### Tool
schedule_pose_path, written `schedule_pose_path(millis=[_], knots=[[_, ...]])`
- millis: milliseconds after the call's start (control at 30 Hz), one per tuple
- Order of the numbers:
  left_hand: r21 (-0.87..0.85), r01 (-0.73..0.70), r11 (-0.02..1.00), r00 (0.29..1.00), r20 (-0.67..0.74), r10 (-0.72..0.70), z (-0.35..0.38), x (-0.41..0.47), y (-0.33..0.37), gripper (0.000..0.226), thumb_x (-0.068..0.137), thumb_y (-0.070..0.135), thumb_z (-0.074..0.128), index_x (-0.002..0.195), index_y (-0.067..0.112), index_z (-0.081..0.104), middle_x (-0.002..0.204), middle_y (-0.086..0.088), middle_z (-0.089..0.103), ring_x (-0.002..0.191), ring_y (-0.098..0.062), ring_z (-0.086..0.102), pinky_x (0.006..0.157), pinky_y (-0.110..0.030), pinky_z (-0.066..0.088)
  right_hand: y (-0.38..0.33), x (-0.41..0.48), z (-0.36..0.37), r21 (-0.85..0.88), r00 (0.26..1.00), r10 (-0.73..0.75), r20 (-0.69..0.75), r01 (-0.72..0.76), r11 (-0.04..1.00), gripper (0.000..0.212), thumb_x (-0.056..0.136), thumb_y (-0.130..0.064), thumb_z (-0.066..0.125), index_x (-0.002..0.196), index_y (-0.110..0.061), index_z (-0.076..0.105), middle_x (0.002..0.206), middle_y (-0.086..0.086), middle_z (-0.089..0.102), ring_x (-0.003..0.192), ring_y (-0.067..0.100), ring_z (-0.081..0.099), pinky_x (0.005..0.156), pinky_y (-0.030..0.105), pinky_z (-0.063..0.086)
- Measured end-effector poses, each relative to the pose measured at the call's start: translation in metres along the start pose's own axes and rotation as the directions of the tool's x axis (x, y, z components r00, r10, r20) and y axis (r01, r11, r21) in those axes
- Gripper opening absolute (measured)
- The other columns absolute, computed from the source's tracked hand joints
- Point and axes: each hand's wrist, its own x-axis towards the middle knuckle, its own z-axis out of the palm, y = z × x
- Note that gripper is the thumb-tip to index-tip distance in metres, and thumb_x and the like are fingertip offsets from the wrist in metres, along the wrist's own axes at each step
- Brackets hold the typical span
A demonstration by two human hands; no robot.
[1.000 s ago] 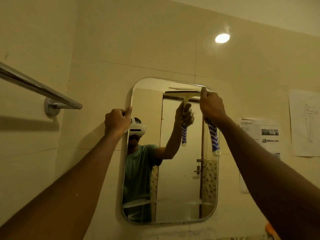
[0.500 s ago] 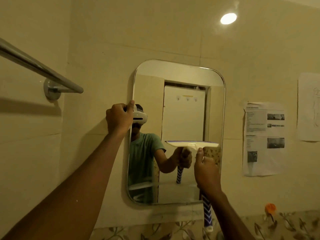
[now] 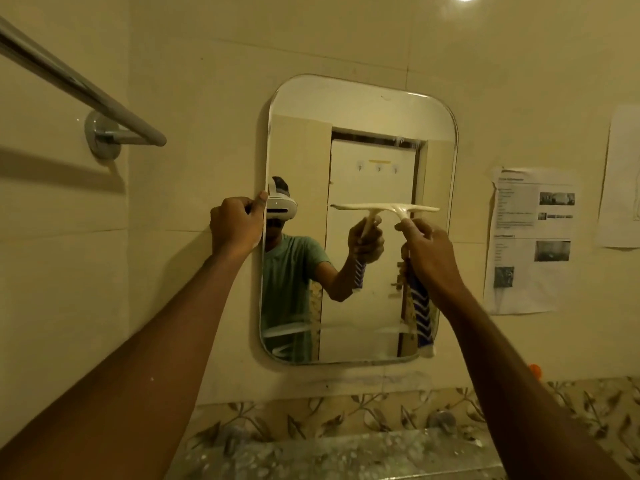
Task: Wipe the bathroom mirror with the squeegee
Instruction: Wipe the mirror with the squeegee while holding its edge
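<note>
A rounded rectangular mirror (image 3: 349, 98) hangs on the tiled wall, with streaks of wet residue near its bottom. My left hand (image 3: 237, 223) grips the mirror's left edge at mid-height, thumb on the rim. My right hand (image 3: 431, 258) holds the squeegee by its blue-and-white striped handle (image 3: 420, 313), fingers curled round it. The squeegee's cream blade (image 3: 420, 208) lies level across the right half of the glass at about mid-height. The glass reflects me and the squeegee.
A chrome towel bar (image 3: 86, 88) juts from the left wall above my left arm. Printed sheets (image 3: 530, 237) and a further paper (image 3: 623, 174) are taped right of the mirror. Below run a floral tile border (image 3: 311, 417) and a speckled ledge (image 3: 346, 459); a small orange object (image 3: 535, 370) sits at right.
My right hand drew the squeegee from the mirror's top edge down past the middle, and it now sits a little higher again. My left hand stayed on the mirror's left edge.
</note>
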Motion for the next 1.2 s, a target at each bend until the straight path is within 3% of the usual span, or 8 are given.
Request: schedule_pose_path(millis=[233, 433, 567, 667, 767, 1000, 1100, 1200], knots=[[0.069, -0.045, 0.997, 0.998, -0.030, 0.047, 0.004, -0.013, -0.009, 0.050, 0.095, 0.047, 0.049, 0.062, 0.009, 0.056, 0.054, 0.001, 0.051, 0.053, -0.014, 0.049, 0.045, -0.022, 0.028, 0.071, -0.058, 0.033, -0.272, 0.998, 0.048, -0.034, -0.055, 0.961, 0.040, 0.102, -0.046, 0.032, 0.102, -0.015, 0.058, 0.071, 0.001, 0.061, 0.051, 0.012, 0.060, 0.035, 0.020, 0.044], [0.131, -0.078, 0.988, 0.997, 0.014, 0.077, 0.003, -0.039, -0.027, 0.050, 0.096, 0.046, 0.046, 0.061, 0.011, 0.050, 0.054, -0.005, 0.053, 0.050, -0.016, 0.050, 0.048, -0.026, 0.036, 0.100, -0.131, 0.047, -0.288, 0.975, 0.220, 0.000, -0.211, 0.934, 0.034, 0.100, -0.050, 0.031, 0.082, -0.031, 0.053, 0.065, -0.002, 0.061, 0.051, 0.016, 0.061, 0.047, 0.043, 0.058], [0.145, -0.085, 0.986, 0.996, 0.018, 0.083, 0.003, -0.053, -0.038, 0.050, 0.097, 0.045, 0.045, 0.061, 0.010, 0.052, 0.057, -0.009, 0.057, 0.051, -0.019, 0.053, 0.049, -0.027, 0.037, 0.089, -0.130, 0.042, -0.285, 0.964, 0.267, 0.017, -0.251, 0.925, 0.044, 0.102, -0.048, 0.029, 0.075, -0.023, 0.052, 0.061, 0.000, 0.059, 0.043, 0.016, 0.056, 0.038, 0.032, 0.051], [0.152, -0.101, 0.983, 0.995, 0.001, 0.102, 0.004, -0.055, -0.039, 0.050, 0.096, 0.044, 0.046, 0.060, 0.010, 0.052, 0.053, -0.005, 0.052, 0.046, -0.012, 0.045, 0.043, -0.022, 0.030, 0.065, -0.093, 0.028, -0.212, 0.992, 0.108, -0.069, -0.120, 0.970, 0.043, 0.105, -0.037, 0.029, 0.082, -0.014, 0.057, 0.064, 0.004, 0.055, 0.050, 0.017, 0.051, 0.048, 0.039, 0.051], [0.147, -0.097, 0.984, 0.995, -0.005, 0.099, 0.005, -0.060, -0.044, 0.049, 0.096, 0.044, 0.047, 0.061, 0.010, 0.052, 0.051, -0.002, 0.049, 0.046, -0.011, 0.045, 0.044, -0.021, 0.030, 0.048, -0.060, 0.022, -0.214, 0.995, -0.031, -0.099, 0.009, 0.977, 0.039, 0.106, -0.032, 0.030, 0.086, -0.012, 0.057, 0.069, 0.005, 0.056, 0.057, 0.015, 0.051, 0.050, 0.030, 0.043], [0.115, -0.071, 0.991, 0.997, 0.012, 0.070, 0.008, -0.074, -0.057, 0.056, 0.094, 0.049, 0.048, 0.063, 0.004, 0.057, 0.055, -0.012, 0.058, 0.050, -0.021, 0.054, 0.050, -0.026, 0.039, 0.101, -0.125, 0.048, -0.249, 0.990, 0.131, -0.049, -0.140, 0.958, 0.039, 0.104, -0.038, 0.028, 0.072, -0.031, 0.049, 0.057, 0.001, 0.054, 0.048, 0.015, 0.054, 0.043, 0.029, 0.046], [0.141, -0.046, 0.989, 0.999, -0.006, 0.047, 0.007, -0.080, -0.060, 0.058, 0.093, 0.050, 0.048, 0.061, 0.003, 0.057, 0.053, -0.010, 0.056, 0.049, -0.020, 0.051, 0.047, -0.022, 0.033, 0.118, -0.158, 0.053, -0.271, 0.976, 0.220, -0.011, -0.214, 0.938, 0.044, 0.103, -0.041, 0.029, 0.066, -0.027, 0.049, 0.053, -0.002, 0.052, 0.043, 0.006, 0.049, 0.042, 0.026, 0.042], [0.125, -0.009, 0.992, 1.000, -0.014, 0.011, 0.008, -0.086, -0.062, 0.062, 0.092, 0.054, 0.048, 0.062, 0.001, 0.059, 0.055, -0.014, 0.059, 0.053, -0.026, 0.057, 0.053, -0.031, 0.046, 0.112, -0.157, 0.049, -0.202, 0.984, 0.178, -0.014, -0.177, 0.963, 0.044, 0.104, -0.037, 0.034, 0.063, -0.025, 0.049, 0.051, -0.004, 0.048, 0.040, 0.001, 0.049, 0.035, 0.012, 0.035]])
